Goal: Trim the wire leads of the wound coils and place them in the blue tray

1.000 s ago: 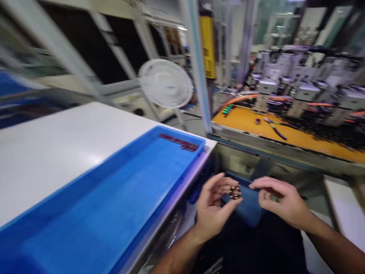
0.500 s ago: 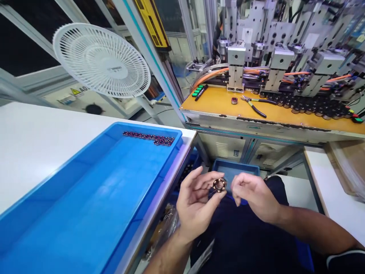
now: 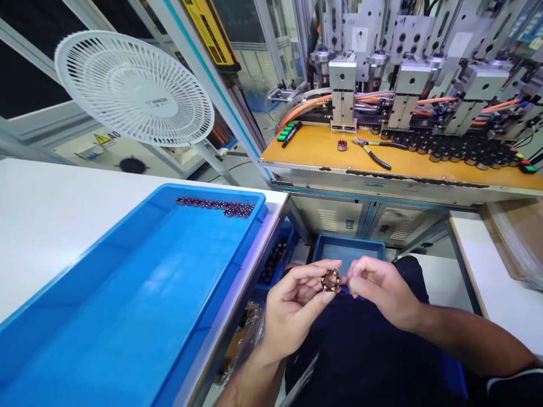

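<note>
Between the thumb and fingers of my left hand point(image 3: 297, 305) sits a small motor stator point(image 3: 330, 280), ring-shaped with copper windings, its open face toward me. My right hand point(image 3: 379, 291) is closed just to the right of it, thumb and index finger pinched close to the ring's edge. Whatever those fingertips grip is too small to make out. Both hands are above my lap, over dark clothing.
On my left a blue tray point(image 3: 127, 294) holds rows of similar parts point(image 3: 216, 206). Pliers point(image 3: 375, 152), a single stator point(image 3: 342, 145) and many dark parts point(image 3: 458, 148) lie on the yellow machine bench. A fan point(image 3: 139, 90) stands behind the tray. Below are blue bins point(image 3: 350, 242).
My right hand has come in against the stator's right side, its fingertips now pinched. The left hand has turned the stator slightly and keeps hold of it. The view has shifted a little.
</note>
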`<state>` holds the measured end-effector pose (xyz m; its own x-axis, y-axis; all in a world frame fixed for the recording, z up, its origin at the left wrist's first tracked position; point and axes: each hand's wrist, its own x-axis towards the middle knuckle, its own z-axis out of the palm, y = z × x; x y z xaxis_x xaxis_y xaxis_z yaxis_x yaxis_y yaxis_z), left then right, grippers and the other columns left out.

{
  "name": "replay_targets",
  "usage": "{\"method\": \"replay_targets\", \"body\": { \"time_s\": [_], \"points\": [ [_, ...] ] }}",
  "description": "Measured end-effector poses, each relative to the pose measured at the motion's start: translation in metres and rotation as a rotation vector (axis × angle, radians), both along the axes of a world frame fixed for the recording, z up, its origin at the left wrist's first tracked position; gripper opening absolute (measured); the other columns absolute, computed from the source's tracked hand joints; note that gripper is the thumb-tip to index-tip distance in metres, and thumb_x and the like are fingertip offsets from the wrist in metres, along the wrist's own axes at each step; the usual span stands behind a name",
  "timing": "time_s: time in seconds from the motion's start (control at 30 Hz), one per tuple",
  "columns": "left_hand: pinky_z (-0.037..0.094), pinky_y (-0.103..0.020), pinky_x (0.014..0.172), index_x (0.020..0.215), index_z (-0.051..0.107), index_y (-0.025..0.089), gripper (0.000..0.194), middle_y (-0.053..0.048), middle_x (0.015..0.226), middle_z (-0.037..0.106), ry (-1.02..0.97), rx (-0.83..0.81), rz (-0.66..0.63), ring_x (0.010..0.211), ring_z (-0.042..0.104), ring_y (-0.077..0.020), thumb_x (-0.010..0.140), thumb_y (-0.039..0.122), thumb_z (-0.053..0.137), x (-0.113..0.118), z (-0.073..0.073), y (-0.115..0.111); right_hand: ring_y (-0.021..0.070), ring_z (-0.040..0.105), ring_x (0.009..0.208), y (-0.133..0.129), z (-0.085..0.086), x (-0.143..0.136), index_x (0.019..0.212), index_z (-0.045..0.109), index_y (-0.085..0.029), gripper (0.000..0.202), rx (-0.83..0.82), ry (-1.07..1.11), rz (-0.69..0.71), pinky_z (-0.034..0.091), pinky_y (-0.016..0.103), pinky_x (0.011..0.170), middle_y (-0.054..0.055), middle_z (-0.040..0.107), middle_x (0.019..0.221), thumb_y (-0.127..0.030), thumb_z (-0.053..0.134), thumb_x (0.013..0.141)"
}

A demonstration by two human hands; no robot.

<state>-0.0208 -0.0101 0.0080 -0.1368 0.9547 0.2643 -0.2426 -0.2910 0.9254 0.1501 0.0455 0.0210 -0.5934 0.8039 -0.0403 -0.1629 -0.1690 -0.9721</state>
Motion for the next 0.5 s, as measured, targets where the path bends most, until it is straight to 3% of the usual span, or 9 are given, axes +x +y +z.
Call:
{"method": "replay_targets", "body": {
  "time_s": [0.17, 0.27, 0.4, 0.5],
  "points": [
    [0.061, -0.029, 0.072, 0.107, 0.072, 0.023, 0.034, -0.012, 0.118, 0.068, -0.009, 0.016, -0.134, 0.079, 0.071, -0.0161, 0.074, 0.017, 0.078, 0.0, -0.001, 0.005, 0.0129, 0.055, 0.069, 0.012, 0.023, 0.004, 0.077, 0.055, -0.016, 0.039, 0.049, -0.035, 0.079, 0.042, 0.025, 0.064, 0.001, 0.061, 0.073, -0.051, 0.072, 0.081],
    [0.059, -0.028, 0.07, 0.105, 0.074, 0.022, 0.039, -0.009, 0.111, 0.063, -0.008, -0.014, -0.177, 0.075, 0.065, -0.0129, 0.067, 0.023, 0.084, 0.005, -0.003, 0.006, 0.014, 0.058, 0.068, 0.015, 0.033, 0.003, 0.071, 0.054, -0.016, 0.038, 0.023, -0.097, 0.158, 0.043, 0.026, 0.064, 0.002, 0.062, 0.07, -0.048, 0.073, 0.079],
    [0.059, -0.024, 0.062, 0.097, 0.075, 0.021, 0.027, -0.008, 0.101, 0.064, -0.032, -0.1, -0.12, 0.07, 0.065, -0.012, 0.07, 0.02, 0.081, 0.009, -0.004, 0.004, 0.0094, 0.048, 0.06, 0.019, 0.027, 0.008, 0.067, 0.056, -0.015, 0.03, 0.013, -0.121, 0.141, 0.037, 0.023, 0.058, -0.002, 0.055, 0.065, -0.038, 0.068, 0.081],
    [0.059, -0.023, 0.059, 0.099, 0.074, 0.022, 0.03, -0.007, 0.101, 0.067, -0.1, -0.116, -0.145, 0.062, 0.065, -0.0102, 0.069, 0.02, 0.081, 0.01, -0.003, 0.002, 0.0094, 0.048, 0.059, 0.024, 0.02, 0.017, 0.064, 0.056, -0.015, 0.03, -0.036, -0.102, 0.106, 0.037, 0.023, 0.058, -0.002, 0.054, 0.061, -0.036, 0.07, 0.08]
  ]
}}
